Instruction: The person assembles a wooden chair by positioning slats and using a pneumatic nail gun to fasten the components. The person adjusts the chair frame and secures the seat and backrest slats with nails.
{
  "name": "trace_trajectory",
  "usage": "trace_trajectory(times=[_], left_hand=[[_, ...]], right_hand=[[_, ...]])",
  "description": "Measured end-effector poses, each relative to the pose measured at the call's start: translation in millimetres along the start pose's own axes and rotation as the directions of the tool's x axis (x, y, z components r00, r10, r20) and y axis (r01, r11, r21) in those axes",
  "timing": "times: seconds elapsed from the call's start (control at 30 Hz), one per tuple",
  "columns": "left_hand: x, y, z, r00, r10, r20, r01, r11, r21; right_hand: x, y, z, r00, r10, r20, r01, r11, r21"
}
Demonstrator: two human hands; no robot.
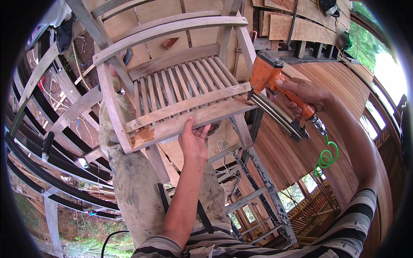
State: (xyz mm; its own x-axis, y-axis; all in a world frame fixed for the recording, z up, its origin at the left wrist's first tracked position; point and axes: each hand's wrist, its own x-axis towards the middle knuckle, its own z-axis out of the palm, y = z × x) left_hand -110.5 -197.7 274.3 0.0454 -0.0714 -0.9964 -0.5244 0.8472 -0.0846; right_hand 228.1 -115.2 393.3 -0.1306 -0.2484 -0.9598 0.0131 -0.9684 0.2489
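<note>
Right hand (301,95), fingers wrapped around orange pneumatic nailer (267,72), green coiled hose (326,164) attached; left hand (195,141), fingers loosely extended, touching front board (170,130) of slatted wooden chair (189,105).

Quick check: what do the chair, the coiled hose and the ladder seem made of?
Chair: wood, seemingly unvarnished, given its dull surface and visible grain.
Coiled hose: probably smooth plastic, judging by its even, bright green colour.
Ladder: painted metal or wood; its blotched dark-and-grey surface leaves that open.
</note>
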Motion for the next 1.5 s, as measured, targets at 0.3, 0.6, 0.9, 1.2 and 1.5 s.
trace_trajectory(times=[0.3, 0.6, 0.9, 1.2, 1.5], left_hand=[[0.3, -0.7, 0.9, 0.999, 0.02, -0.028, -0.02, 1.0, -0.012], [-0.2, 0.9, 1.5, 1.0, 0.01, -0.011, -0.011, 1.0, -0.005], [1.5, -0.2, -1.3, 1.0, 0.02, -0.005, -0.02, 1.0, -0.002], [-1.3, -8.1, 0.0, 0.998, 0.068, -0.002, -0.068, 0.998, 0.005], [3.6, -65.2, 41.4, 0.971, -0.154, 0.181, 0.16, 0.987, -0.017]], right_hand=[[-0.9, 8.9, -12.1, 0.999, 0.003, 0.049, -0.001, 1.0, -0.024], [-10.4, 13.2, -6.9, 0.992, 0.036, -0.12, -0.027, 0.997, 0.071], [-8.3, 24.0, -18.0, 0.998, 0.02, -0.064, -0.018, 0.999, 0.032], [-28.4, 44.9, -25.9, 0.982, -0.083, -0.167, 0.104, 0.987, 0.12], [-15.1, 41.8, -32.9, 0.991, -0.087, -0.104, 0.102, 0.984, 0.148]])
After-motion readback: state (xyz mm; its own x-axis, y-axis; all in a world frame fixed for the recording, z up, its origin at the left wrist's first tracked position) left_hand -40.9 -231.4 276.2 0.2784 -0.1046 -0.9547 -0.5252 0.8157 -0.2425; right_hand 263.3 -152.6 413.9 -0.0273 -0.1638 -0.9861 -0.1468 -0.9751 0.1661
